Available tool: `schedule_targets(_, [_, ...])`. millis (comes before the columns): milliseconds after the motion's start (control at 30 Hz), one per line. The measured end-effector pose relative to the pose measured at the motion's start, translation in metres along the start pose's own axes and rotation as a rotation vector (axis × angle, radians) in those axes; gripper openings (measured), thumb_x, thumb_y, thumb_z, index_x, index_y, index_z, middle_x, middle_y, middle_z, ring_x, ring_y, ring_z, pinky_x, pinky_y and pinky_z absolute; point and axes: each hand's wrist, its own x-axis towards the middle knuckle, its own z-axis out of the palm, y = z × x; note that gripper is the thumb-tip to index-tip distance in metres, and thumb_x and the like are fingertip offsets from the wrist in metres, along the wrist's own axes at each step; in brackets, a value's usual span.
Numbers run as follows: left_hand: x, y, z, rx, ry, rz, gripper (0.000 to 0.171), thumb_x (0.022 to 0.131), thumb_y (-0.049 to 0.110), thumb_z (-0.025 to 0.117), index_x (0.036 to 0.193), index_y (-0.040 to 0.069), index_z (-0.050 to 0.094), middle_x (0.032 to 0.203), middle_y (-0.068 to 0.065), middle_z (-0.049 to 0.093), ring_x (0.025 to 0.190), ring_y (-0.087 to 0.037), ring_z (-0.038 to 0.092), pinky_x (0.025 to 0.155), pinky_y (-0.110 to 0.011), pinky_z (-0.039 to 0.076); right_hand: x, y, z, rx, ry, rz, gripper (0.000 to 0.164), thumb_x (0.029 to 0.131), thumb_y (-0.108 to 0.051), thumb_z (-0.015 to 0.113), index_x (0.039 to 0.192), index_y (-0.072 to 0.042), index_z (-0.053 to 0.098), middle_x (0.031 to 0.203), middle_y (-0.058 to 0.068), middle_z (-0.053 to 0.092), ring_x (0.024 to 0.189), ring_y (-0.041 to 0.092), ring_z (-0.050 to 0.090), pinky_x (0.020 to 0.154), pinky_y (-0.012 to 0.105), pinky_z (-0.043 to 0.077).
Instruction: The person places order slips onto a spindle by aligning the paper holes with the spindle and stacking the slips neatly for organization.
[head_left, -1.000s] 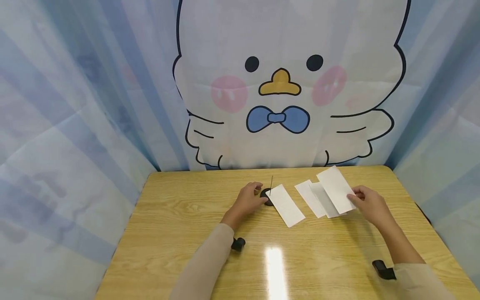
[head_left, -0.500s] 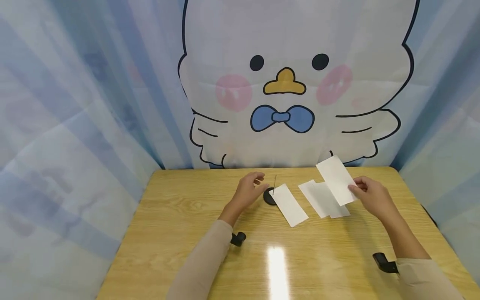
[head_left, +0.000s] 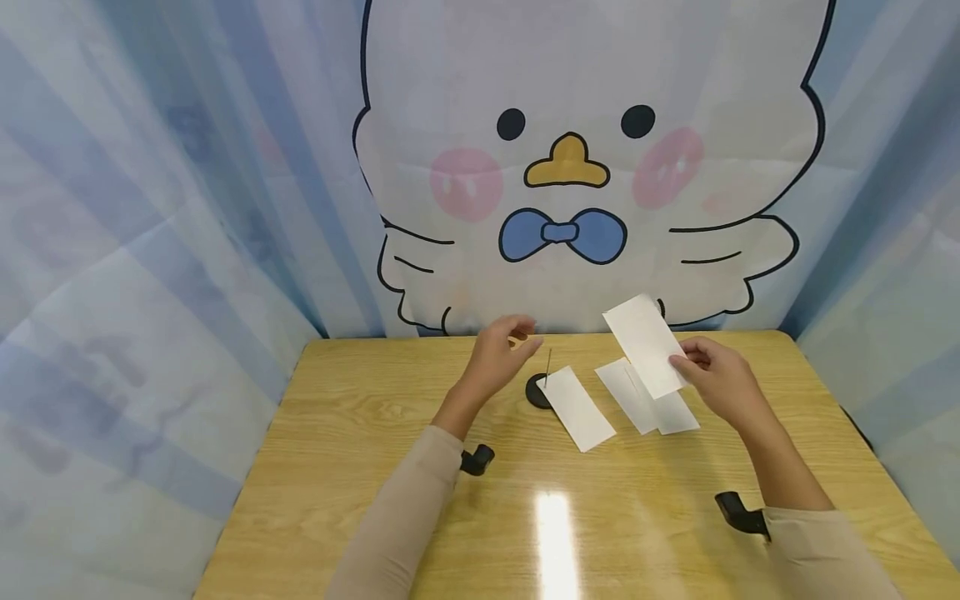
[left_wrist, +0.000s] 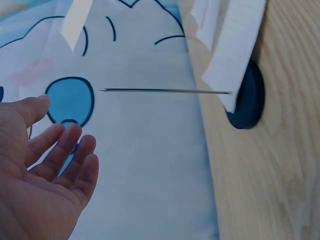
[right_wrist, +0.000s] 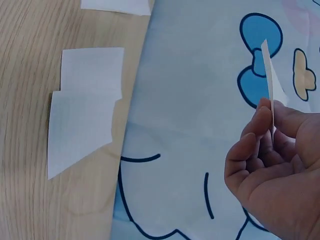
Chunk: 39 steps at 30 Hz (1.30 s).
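"Wood-grained bench (head_left: 360, 500) up front; what lies there?"
"One white slip (head_left: 581, 412), its corner at the foot of a thin spike (left_wrist: 165, 91), and two overlapping papers (head_left: 632, 402)."
"Right hand (head_left: 720, 383)?"
"Pinching a paper sheet (head_left: 641, 343) that slants up and leftward from its fingers, above that pair."
"Left hand (head_left: 497, 357)?"
"Fingers relaxed and apart, left of the spike."
"Farthest?"
"Cartoon-printed curtain (head_left: 570, 67)."

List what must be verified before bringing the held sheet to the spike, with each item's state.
1. Held sheet gripped: ok, pinched near an edge by the right hand.
2. Spike upright, tip bare: ok.
3. Held sheet above the spike: not ok, off to its right in the head view.
4. Base steadied by the left hand: not ok, that hand touches nothing.
5. Threaded sheet low at the base: ok.
6. Base heavy enough: cannot tell.
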Motion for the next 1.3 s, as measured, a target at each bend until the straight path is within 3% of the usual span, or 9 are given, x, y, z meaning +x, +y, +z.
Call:
schedule_targets(200, [0.007, 0.017, -0.003, -0.013, 0.005, 0.031, 0.036, 0.102, 0.025, 0.068, 0.133, 0.008, 0.066, 0.119, -0.008, 0.07, 0.11, -0.021, 0.067, 0.095, -0.037, 0.057, 0.0, -0.019, 0.003, 0.026, -0.002, -0.024, 0.041, 0.108, -0.03, 0.058, 0.128, 0.006, 0.063, 0.116, 0.024, 0.068, 0.106, 0.036, 0.066, 0.072, 0.014, 0.05])
schedule_targets(500, [0.016, 0.036, -0.002, -0.086, 0.017, 0.029, 0.033, 0.102, 0.02, 0.068, 0.132, 0.006, 0.067, 0.115, -0.008, 0.07, 0.108, -0.021, 0.067, 0.094, -0.032, 0.058, 0.003, -0.039, 0.016, 0.059, -0.003, -0.101, 0.032, 0.105, -0.021, 0.063, 0.124, 0.004, 0.066, 0.105, 0.018, 0.069, 0.087, 0.018, 0.062, 0.068, 0.018, 0.051])
schedule_targets(800, [0.022, 0.033, -0.001, -0.209, 0.051, -0.068, 0.023, 0.101, 0.019, 0.069, 0.12, 0.008, 0.074, 0.105, -0.007, 0.072, 0.095, -0.018, 0.066, 0.087, -0.028, 0.056, 0.005, -0.053, 0.028, 0.111, -0.034, -0.122, 0.028, 0.104, -0.018, 0.064, 0.121, 0.004, 0.066, 0.103, 0.018, 0.07, 0.086, 0.02, 0.064, 0.068, 0.02, 0.051])
schedule_targets(1000, [0.023, 0.031, -0.002, -0.249, 0.055, -0.07, 0.017, 0.1, 0.015, 0.069, 0.113, 0.007, 0.076, 0.097, -0.009, 0.072, 0.085, -0.018, 0.07, 0.073, -0.025, 0.056, 0.007, -0.056, 0.037, 0.115, -0.05, -0.127, 0.025, 0.105, -0.017, 0.063, 0.119, 0.003, 0.067, 0.102, 0.017, 0.071, 0.086, 0.02, 0.065, 0.069, 0.022, 0.052])
schedule_targets(1300, [0.027, 0.03, 0.002, -0.234, 0.049, -0.093, 0.012, 0.1, 0.011, 0.069, 0.108, 0.006, 0.076, 0.092, -0.008, 0.071, 0.079, -0.015, 0.07, 0.07, -0.025, 0.056, 0.009, -0.056, 0.041, 0.11, -0.067, -0.127, 0.022, 0.104, -0.017, 0.064, 0.116, 0.001, 0.068, 0.098, 0.014, 0.071, 0.082, 0.019, 0.064, 0.067, 0.024, 0.05])
